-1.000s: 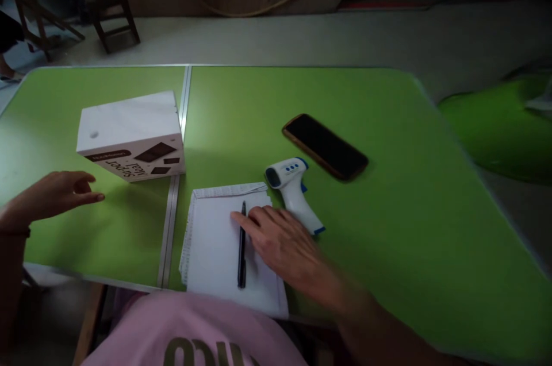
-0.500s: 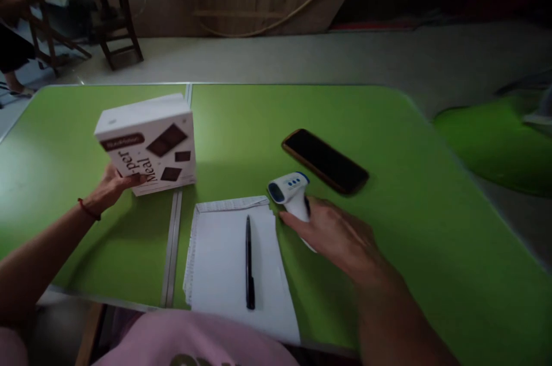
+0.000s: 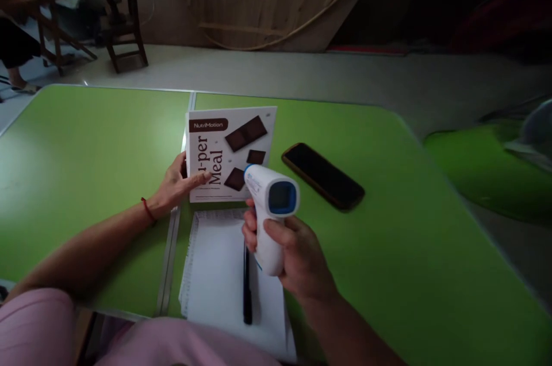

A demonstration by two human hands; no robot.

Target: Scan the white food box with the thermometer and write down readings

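Observation:
My left hand [image 3: 181, 182] grips the left side of a white box [image 3: 230, 182] printed "NutriMotion" and "Meal", its thumb across the front. The box stands upright with brown bars pictured on it. In my right hand [image 3: 295, 245] is a white and blue infrared thermometer [image 3: 261, 185], wrapped by the fingers, its small screen facing me and its front end close to the box's lower right. Whether it touches the box I cannot tell. Below lies a stack of white paper [image 3: 211, 274] with a black pen [image 3: 247, 291] on it, partly hidden behind the thermometer.
A dark phone in a brown case [image 3: 323, 175] lies right of the box on the green table [image 3: 409, 251]. A metal seam [image 3: 168, 274] crosses the tabletop. Beyond are a wooden chair [image 3: 125, 38], a green chair [image 3: 487, 165] and part of a person at the far left.
My left hand has brought the box rightward and turned its front toward me. My right hand has raised the thermometer and swung it round, so its front end now points at the box.

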